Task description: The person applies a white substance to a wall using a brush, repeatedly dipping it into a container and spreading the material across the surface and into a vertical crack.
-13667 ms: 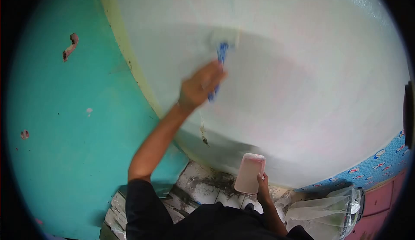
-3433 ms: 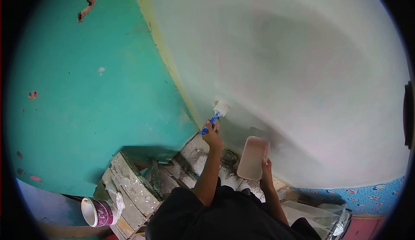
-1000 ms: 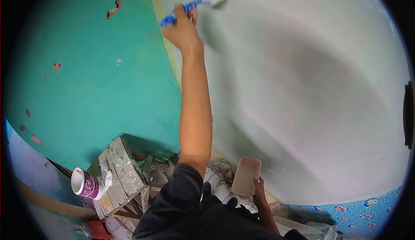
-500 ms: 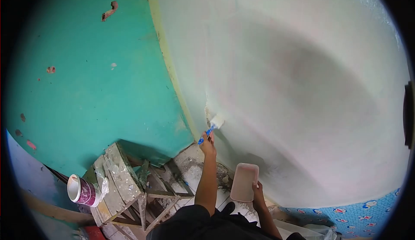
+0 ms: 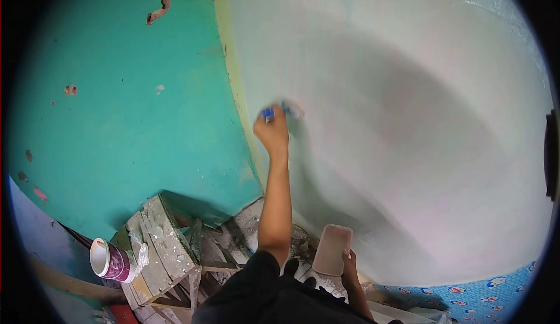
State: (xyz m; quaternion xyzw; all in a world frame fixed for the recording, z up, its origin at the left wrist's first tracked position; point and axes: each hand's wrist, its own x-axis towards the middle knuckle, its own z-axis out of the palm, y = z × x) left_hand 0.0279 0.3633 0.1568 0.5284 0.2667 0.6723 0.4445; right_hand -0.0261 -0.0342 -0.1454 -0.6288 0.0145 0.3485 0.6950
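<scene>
My left hand (image 5: 272,130) is raised against the pale wall (image 5: 373,149), its fingers wrapped round the blue handle of a paintbrush (image 5: 268,114). The brush's bristle end is smeared by motion, just right of my fingers at the wall. Lower down, my right hand (image 5: 350,268) grips the right edge of a shallow pinkish plastic tray (image 5: 332,249). The tray is tilted and its inside faces me; I cannot make out whether anything lies in it.
Left of the corner is a green wall (image 5: 146,119) with chipped spots. A paint-spattered wooden stand (image 5: 157,245) bears a white-and-purple bucket (image 5: 118,262). Blue patterned sheeting (image 5: 475,293) runs along the lower right, beside clear plastic (image 5: 402,313). My dark shoes (image 5: 291,267) show below.
My left hand has moved up the wall with the paintbrush, away from the rough patch near the corner. My right hand still holds the tray, slightly lower in view.
</scene>
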